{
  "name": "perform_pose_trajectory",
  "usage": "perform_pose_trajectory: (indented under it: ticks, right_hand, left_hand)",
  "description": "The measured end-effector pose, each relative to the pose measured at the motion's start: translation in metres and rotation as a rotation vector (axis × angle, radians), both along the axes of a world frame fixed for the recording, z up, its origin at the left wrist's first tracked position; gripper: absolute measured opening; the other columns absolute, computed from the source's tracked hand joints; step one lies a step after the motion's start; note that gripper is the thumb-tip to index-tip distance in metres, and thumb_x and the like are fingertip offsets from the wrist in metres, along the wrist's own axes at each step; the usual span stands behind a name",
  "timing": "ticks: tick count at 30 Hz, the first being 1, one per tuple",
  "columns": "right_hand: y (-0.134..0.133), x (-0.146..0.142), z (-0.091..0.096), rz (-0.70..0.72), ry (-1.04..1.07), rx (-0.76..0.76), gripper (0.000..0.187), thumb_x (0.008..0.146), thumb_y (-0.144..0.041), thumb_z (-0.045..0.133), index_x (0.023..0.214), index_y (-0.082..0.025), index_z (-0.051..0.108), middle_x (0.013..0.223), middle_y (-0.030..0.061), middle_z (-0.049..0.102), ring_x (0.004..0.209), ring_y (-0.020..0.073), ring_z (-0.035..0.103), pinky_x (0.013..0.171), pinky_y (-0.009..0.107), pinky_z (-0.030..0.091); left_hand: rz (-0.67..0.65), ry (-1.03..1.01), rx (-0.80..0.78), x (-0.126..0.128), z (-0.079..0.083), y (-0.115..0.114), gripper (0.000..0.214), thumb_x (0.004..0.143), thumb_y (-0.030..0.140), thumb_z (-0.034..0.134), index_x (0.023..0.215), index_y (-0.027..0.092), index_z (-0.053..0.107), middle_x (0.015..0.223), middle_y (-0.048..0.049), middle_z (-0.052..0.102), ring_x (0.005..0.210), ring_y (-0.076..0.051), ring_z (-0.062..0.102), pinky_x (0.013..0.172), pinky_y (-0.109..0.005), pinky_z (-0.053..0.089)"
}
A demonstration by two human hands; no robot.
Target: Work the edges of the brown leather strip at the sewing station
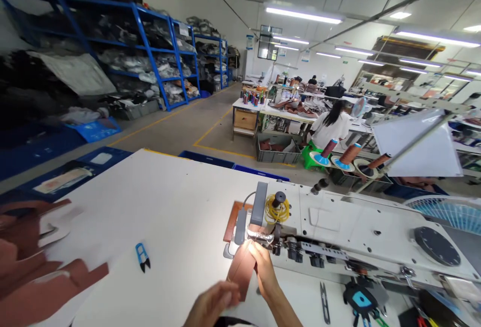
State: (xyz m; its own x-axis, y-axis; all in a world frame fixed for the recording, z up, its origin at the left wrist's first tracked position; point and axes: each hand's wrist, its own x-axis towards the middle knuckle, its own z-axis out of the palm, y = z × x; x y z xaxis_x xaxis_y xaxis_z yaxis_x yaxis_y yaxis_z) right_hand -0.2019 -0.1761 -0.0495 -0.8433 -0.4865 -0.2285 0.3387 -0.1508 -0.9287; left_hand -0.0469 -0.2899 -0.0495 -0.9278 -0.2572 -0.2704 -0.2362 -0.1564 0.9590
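The right hand (265, 273) pinches a brown leather piece (240, 272) at the bottom middle of the frame, by the lit part of the sewing machine (361, 222). The left hand (212, 306) is loose and open nearby. If the machine runs, a finger this close could get hurt, or the leather could slip.

The left hand (214, 304) and right hand (264, 270) are shown low in the view, close together. The left fingers (229, 292) are extended toward the right hand and are blurred; the right forearm (283, 307) is angled upward, with the right fingers (252, 249) bent.
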Motion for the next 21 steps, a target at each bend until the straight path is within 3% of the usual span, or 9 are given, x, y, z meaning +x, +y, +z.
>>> perform_pose_trajectory:
  ticks: [3,6,9,13,17,21]
  right_hand:
    - [-0.002,-0.005,0.005,0.072,0.036,-0.015,0.029,0.082,-0.047,0.067,0.085,-0.018,0.071,0.087,0.0043,0.069,0.088,0.0205,0.059,0.087,0.032,0.047]
    - [-0.002,-0.009,0.008,0.147,0.074,-0.002,0.029,0.082,-0.046,0.068,0.087,-0.017,0.073,0.088,0.0051,0.07,0.086,0.021,0.06,0.084,0.033,0.047]
    - [0.001,-0.01,0.009,0.169,0.104,0.02,0.033,0.08,-0.049,0.07,0.083,-0.016,0.074,0.086,0.0064,0.071,0.085,0.0228,0.061,0.088,0.036,0.048]
    - [0.011,-0.011,0.014,0.165,0.099,0.031,0.036,0.085,-0.051,0.065,0.094,-0.017,0.076,0.094,0.0071,0.073,0.093,0.0231,0.063,0.1,0.039,0.044]
    - [0.026,-0.01,0.018,0.262,0.018,0.033,0.048,0.079,-0.049,0.074,0.116,-0.018,0.07,0.108,0.0076,0.072,0.104,0.0241,0.063,0.102,0.039,0.044]
    - [0.028,0.003,0.001,0.49,-0.059,0.129,0.065,0.064,-0.052,0.085,0.116,-0.016,0.071,0.106,0.0091,0.074,0.104,0.0277,0.066,0.094,0.038,0.049]
  left_hand:
    - [0.145,0.074,-0.363,-0.037,0.03,-0.031,0.041,0.088,0.057,0.059,0.111,0.024,0.068,0.122,-0.0089,0.07,0.117,-0.027,0.063,0.107,-0.04,0.047]
    - [0.048,0.138,-0.574,-0.071,0.041,-0.043,0.034,0.085,0.047,0.064,0.11,0.025,0.068,0.124,-0.0079,0.068,0.121,-0.027,0.06,0.11,-0.04,0.044]
    - [-0.076,0.149,-0.541,-0.089,0.033,-0.035,0.025,0.086,0.045,0.061,0.09,0.021,0.068,0.099,-0.0057,0.075,0.096,-0.024,0.068,0.091,-0.032,0.052]
    - [-0.02,0.09,-0.495,-0.095,0.011,-0.022,0.039,0.085,0.054,0.057,0.07,0.018,0.059,0.069,-0.0041,0.069,0.072,-0.023,0.067,0.071,-0.029,0.052]
    - [0.045,0.074,-0.478,-0.104,0.005,-0.026,0.039,0.084,0.055,0.054,0.072,0.018,0.06,0.07,-0.0041,0.068,0.07,-0.022,0.064,0.071,-0.03,0.053]
    - [0.076,0.103,-0.513,-0.122,0.017,-0.034,0.029,0.081,0.046,0.058,0.073,0.019,0.065,0.075,-0.0049,0.069,0.073,-0.023,0.065,0.069,-0.029,0.051]
